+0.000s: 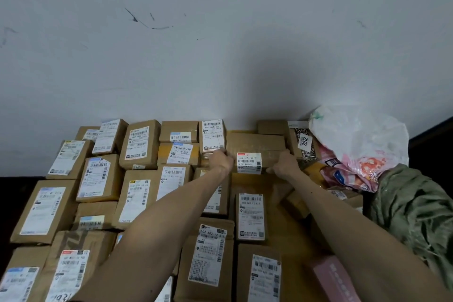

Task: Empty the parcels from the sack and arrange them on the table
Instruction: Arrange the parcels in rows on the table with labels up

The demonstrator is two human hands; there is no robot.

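Both bare arms stretch straight forward, elbows extended, converging slightly. The left hand (pixel 221 160) grips the left end of a long cardboard box (pixel 255 146), and the right hand (pixel 284 164) grips its right end, knuckles facing up.

parcels (pixel 100 176) left, sack (pixel 414 206) right

I log dim, cool, flat light, a soft dark shadow low on the wall (pixel 171 32), parcels (pixel 100 176) below the wall softly blurred, frame edges bowed.
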